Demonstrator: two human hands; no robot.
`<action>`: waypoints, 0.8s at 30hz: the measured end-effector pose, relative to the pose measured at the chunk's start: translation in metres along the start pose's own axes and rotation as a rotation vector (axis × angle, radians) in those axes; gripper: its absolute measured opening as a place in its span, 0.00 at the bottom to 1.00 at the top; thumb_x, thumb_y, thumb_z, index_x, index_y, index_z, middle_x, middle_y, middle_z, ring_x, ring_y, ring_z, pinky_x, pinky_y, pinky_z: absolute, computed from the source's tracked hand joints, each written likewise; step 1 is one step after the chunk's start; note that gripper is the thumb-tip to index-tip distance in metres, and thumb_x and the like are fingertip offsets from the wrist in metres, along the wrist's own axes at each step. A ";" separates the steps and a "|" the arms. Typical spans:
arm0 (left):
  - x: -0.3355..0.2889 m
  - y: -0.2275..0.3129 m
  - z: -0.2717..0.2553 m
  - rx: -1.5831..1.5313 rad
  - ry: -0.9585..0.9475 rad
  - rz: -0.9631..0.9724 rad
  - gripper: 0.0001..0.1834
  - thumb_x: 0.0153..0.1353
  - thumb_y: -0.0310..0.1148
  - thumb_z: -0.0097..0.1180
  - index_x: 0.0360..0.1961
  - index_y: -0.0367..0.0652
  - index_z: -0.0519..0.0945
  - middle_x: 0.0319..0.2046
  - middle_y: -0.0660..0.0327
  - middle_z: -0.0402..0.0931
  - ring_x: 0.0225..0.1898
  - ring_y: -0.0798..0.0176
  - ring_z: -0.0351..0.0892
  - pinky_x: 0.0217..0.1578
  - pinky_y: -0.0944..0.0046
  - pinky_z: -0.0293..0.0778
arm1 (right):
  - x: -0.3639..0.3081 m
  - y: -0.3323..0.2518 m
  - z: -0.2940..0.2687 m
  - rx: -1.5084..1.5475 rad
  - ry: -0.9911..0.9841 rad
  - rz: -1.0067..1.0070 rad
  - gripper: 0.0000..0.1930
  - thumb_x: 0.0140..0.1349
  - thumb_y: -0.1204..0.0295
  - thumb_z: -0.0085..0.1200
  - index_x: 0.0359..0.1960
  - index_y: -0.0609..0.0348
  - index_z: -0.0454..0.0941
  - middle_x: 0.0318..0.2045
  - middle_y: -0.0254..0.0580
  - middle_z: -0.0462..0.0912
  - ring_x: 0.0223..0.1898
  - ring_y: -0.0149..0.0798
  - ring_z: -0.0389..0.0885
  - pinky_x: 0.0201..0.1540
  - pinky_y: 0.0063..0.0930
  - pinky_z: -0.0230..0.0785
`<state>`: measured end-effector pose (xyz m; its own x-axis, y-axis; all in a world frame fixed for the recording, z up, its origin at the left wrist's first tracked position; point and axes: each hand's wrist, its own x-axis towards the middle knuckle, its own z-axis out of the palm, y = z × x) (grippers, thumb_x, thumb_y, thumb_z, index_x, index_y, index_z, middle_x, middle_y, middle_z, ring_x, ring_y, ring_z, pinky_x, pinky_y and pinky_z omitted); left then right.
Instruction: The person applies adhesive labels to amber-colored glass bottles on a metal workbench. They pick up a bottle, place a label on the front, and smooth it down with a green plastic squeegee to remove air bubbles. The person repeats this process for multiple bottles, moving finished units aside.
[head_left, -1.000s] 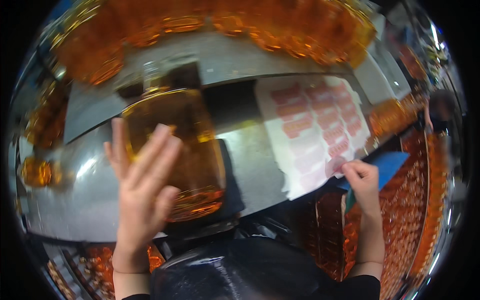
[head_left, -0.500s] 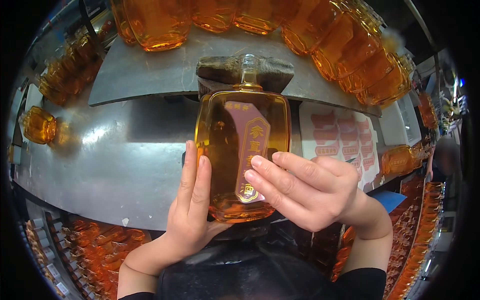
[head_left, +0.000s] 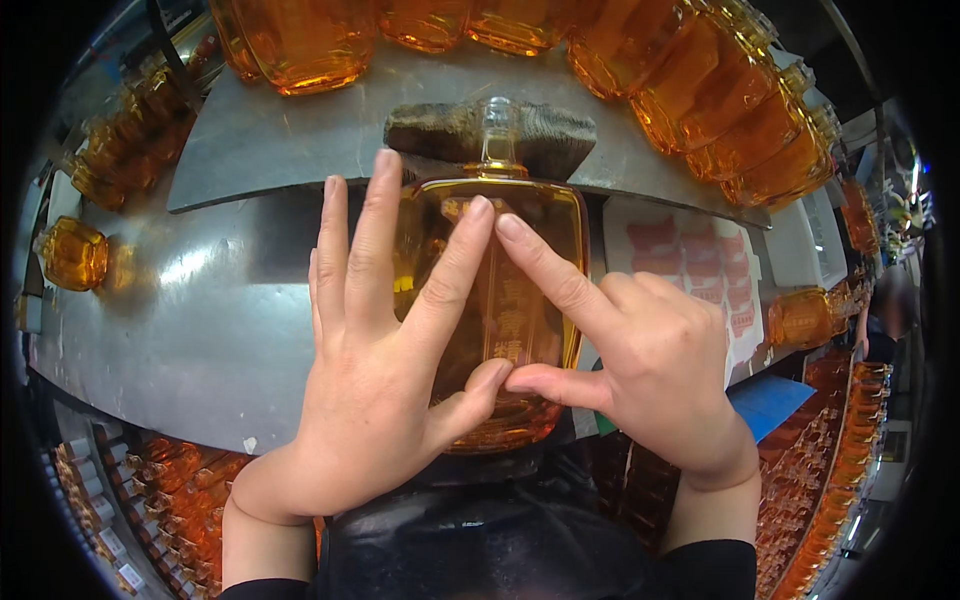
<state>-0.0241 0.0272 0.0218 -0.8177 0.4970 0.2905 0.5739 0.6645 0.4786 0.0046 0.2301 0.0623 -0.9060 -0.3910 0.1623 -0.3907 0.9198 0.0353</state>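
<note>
A flat-shouldered glass bottle point(head_left: 562, 235) of amber liquid lies face up before me, its clear neck resting on a dark wooden block point(head_left: 560, 138). On its front face is a narrow see-through label point(head_left: 510, 318) with gold lettering, partly covered by my fingers. My left hand point(head_left: 368, 375) is spread across the bottle's left side, index fingertip near the label's top and thumb near its lower end. From the other side my right hand point(head_left: 660, 365) meets it, index finger and thumb stretched over the label, remaining fingers curled. Neither hand grasps the bottle.
Amber bottles point(head_left: 300, 45) line the raised metal shelf point(head_left: 270, 130) at the back. A sheet of pink labels point(head_left: 690, 262) lies right of the bottle. Single bottles lie at far left point(head_left: 78, 252) and right point(head_left: 800, 318). A blue sheet point(head_left: 772, 408) juts out beside my right arm.
Both hands have shifted onto the bottle's face. The left has left the bottle's side and spread out; the right no longer holds the label's edge. The pink-backed look of the label is gone.
</note>
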 end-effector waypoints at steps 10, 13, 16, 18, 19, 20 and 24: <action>0.005 -0.012 0.007 -0.082 0.051 0.053 0.45 0.49 0.47 0.66 0.70 0.46 0.66 0.75 0.46 0.44 0.74 0.43 0.49 0.69 0.46 0.53 | -0.003 0.009 0.009 0.149 0.022 -0.004 0.43 0.49 0.45 0.60 0.69 0.40 0.67 0.16 0.36 0.65 0.18 0.36 0.65 0.25 0.32 0.65; 0.002 -0.012 0.007 -0.078 0.035 0.048 0.46 0.48 0.49 0.67 0.69 0.46 0.67 0.75 0.46 0.44 0.74 0.42 0.48 0.69 0.46 0.54 | -0.004 0.008 0.009 0.150 0.006 -0.011 0.43 0.49 0.44 0.59 0.69 0.40 0.67 0.16 0.36 0.64 0.18 0.36 0.66 0.25 0.32 0.65; 0.002 -0.013 0.008 -0.085 0.024 0.053 0.47 0.48 0.50 0.67 0.69 0.46 0.67 0.74 0.46 0.44 0.74 0.42 0.48 0.69 0.46 0.53 | -0.004 0.008 0.011 0.142 0.002 -0.002 0.43 0.49 0.43 0.59 0.69 0.40 0.67 0.16 0.35 0.65 0.18 0.36 0.66 0.25 0.32 0.65; 0.003 -0.014 0.006 -0.085 0.014 0.050 0.47 0.48 0.50 0.67 0.69 0.46 0.67 0.74 0.46 0.45 0.74 0.42 0.48 0.69 0.46 0.53 | -0.003 0.008 0.011 0.140 -0.003 -0.006 0.42 0.50 0.42 0.58 0.69 0.40 0.67 0.16 0.35 0.65 0.18 0.36 0.66 0.24 0.32 0.64; 0.002 -0.013 0.005 -0.083 0.014 0.043 0.47 0.48 0.50 0.67 0.69 0.46 0.67 0.74 0.45 0.45 0.74 0.42 0.48 0.69 0.47 0.53 | -0.002 0.008 0.011 0.134 -0.007 -0.008 0.42 0.50 0.42 0.57 0.69 0.40 0.68 0.16 0.35 0.65 0.18 0.36 0.66 0.24 0.32 0.64; 0.002 -0.013 0.005 -0.080 0.014 0.035 0.47 0.48 0.49 0.68 0.69 0.47 0.67 0.74 0.45 0.45 0.74 0.42 0.48 0.69 0.47 0.53 | -0.002 0.008 0.011 0.128 -0.012 -0.010 0.42 0.50 0.42 0.57 0.69 0.40 0.68 0.16 0.35 0.64 0.18 0.36 0.66 0.24 0.32 0.64; 0.002 -0.011 0.004 -0.106 0.025 0.021 0.46 0.48 0.47 0.68 0.69 0.47 0.68 0.74 0.45 0.44 0.74 0.43 0.49 0.70 0.48 0.53 | -0.002 0.007 0.010 0.075 0.004 -0.028 0.41 0.51 0.40 0.56 0.68 0.41 0.69 0.15 0.35 0.64 0.18 0.36 0.65 0.23 0.32 0.63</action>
<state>-0.0321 0.0230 0.0135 -0.8074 0.4949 0.3211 0.5836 0.5906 0.5573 0.0023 0.2372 0.0523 -0.8939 -0.4163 0.1665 -0.4271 0.9035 -0.0341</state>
